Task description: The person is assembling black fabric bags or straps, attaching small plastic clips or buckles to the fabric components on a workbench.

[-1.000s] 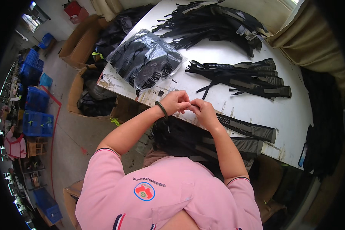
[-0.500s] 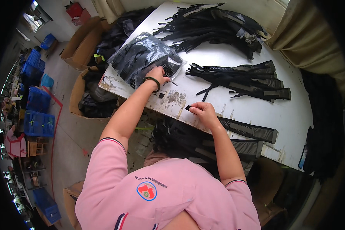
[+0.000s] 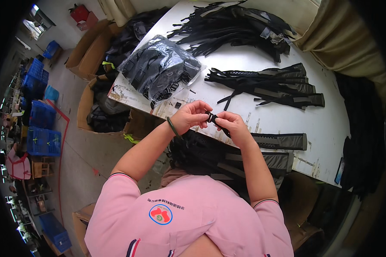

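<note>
The person wore a pink short-sleeved shirt (image 3: 188, 214) with dark and white striped trim at the sleeve cuffs and collar. A round red, green and white emblem (image 3: 161, 214) sat on it. A dark green band (image 3: 173, 127) circled the left wrist.

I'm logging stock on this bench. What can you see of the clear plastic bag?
The clear plastic bag lies on the white table near its left edge, bulging and crinkled, glossy with reflections. It is packed with small black parts, seemingly buckles; a few lie loose beside it. Neither hand touches it.
</note>
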